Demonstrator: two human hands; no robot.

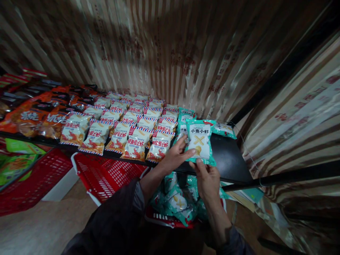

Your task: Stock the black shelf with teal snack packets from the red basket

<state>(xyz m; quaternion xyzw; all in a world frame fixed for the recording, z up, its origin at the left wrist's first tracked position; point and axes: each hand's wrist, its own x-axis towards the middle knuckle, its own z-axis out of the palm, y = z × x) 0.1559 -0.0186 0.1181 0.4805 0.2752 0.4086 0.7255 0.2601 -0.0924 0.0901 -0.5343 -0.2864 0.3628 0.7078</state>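
Both my hands hold one teal snack bag (199, 141) upright over the black shelf (231, 157). My left hand (175, 156) pinches its left edge with fingers and thumb. My right hand (207, 179) grips its bottom edge from below. More teal bags (186, 118) lie on the shelf just behind it. Below my hands a red basket (106, 175) holds several more teal bags (177, 202).
Rows of red-white-blue striped snack bags (132, 124) cover the shelf to the left, with orange bags (34, 117) further left. A second red basket (32, 177) and green packs (18, 156) sit at lower left. Striped wallpaper backs the shelf.
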